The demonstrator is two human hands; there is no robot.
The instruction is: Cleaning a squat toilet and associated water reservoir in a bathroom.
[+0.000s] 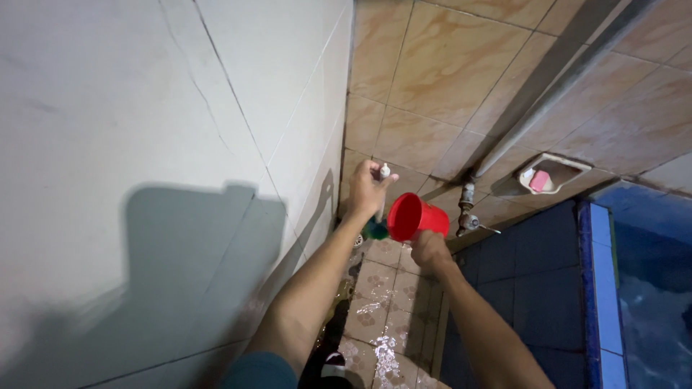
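Above the wet floor, in the corner between the white wall and the tan tiled wall, both hands work side by side. Left hand: clenched around a white-handled brush, handle end up, green bristle head down, touching the cup's rim. Right hand: grasping a red cup from below, cup tilted with its mouth toward the left hand. Taps sit just beyond the cup. A soap dish with pink soap hangs on the wall to the right, above a blue tiled basin.
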